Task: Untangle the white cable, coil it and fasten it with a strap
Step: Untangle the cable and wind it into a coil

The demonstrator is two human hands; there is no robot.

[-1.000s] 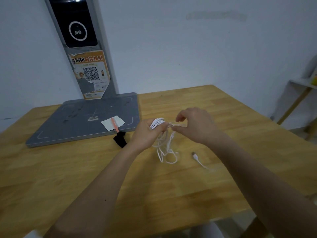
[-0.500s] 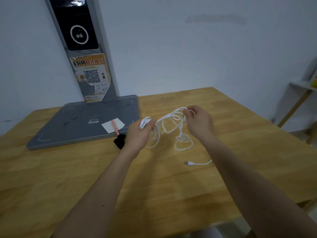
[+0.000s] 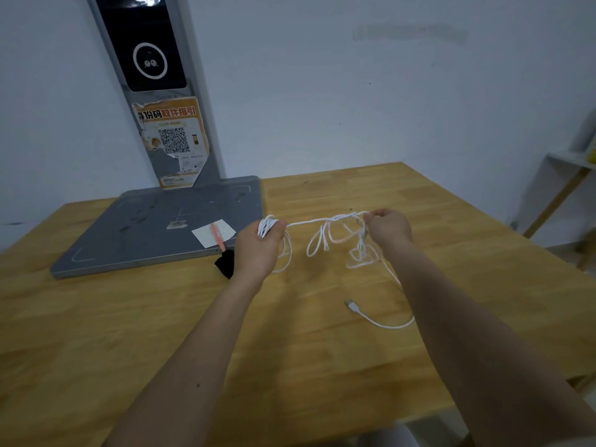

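The white cable [image 3: 325, 235] stretches in the air between my two hands, above the wooden table [image 3: 161, 333]. My left hand [image 3: 258, 250] grips a bunch of its loops at the thumb. My right hand [image 3: 388, 229] pinches the tangled part, from which several loops hang down. The cable's free end with its plug [image 3: 353, 306] lies on the table below my right forearm. A black strap [image 3: 224, 262] lies on the table just left of my left wrist, partly hidden by it.
A grey flat base [image 3: 154, 233] with an upright post [image 3: 151, 91] stands at the back left. On the base lie a white card [image 3: 209, 235] and an orange pen [image 3: 217, 237]. A shelf [image 3: 567, 162] is at the far right.
My hands have moved apart, the right one to the right, and the cable is drawn out between them. The plug end has stayed on the table.
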